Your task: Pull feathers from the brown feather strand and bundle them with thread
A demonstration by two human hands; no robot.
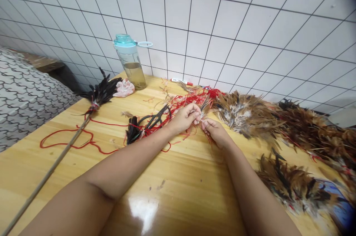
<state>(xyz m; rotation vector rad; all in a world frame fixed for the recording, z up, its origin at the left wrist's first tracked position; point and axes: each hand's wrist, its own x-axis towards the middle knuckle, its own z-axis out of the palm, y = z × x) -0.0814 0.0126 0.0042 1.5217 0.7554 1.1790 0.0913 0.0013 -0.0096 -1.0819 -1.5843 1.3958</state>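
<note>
My left hand [184,118] and right hand [214,133] were pinching a small feather [205,106], which angled up and away toward the feather pile [244,115]; my right hand was nearer the pile.

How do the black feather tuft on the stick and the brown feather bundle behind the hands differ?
The black feather tuft is dark, the brown feather bundle mottled brown with pale down. The tuft is compact and bound onto a thin stick; the bundle is larger and lies on the wooden table. Both carry red thread.
</note>
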